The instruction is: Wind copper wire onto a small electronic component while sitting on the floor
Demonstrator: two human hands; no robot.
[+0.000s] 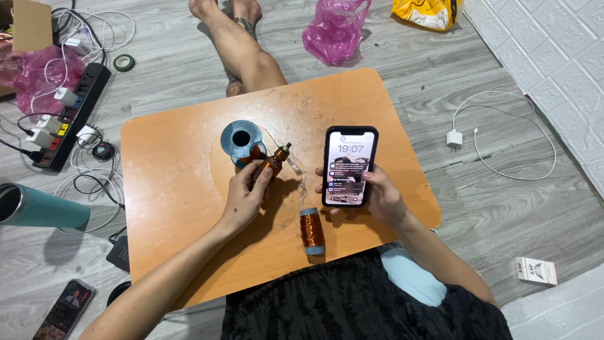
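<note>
My left hand (246,196) grips a small copper-wound coil on a rod (274,159) above the low orange table (176,182). Just beyond it stands a blue spool (241,141) with copper wire. My right hand (377,196) holds a black smartphone (349,166) upright with its lit screen facing me. A second spool of copper wire (311,230) lies on the table between my hands, near the front edge. A thin wire runs from it toward the coil.
A power strip (69,119) with plugs and cables lies left of the table. Also on the floor: a teal tumbler (41,209), another phone (64,310), pink bags (333,28), a white charger with cable (454,138) and a small box (536,270). My bare leg (242,47) extends beyond the table.
</note>
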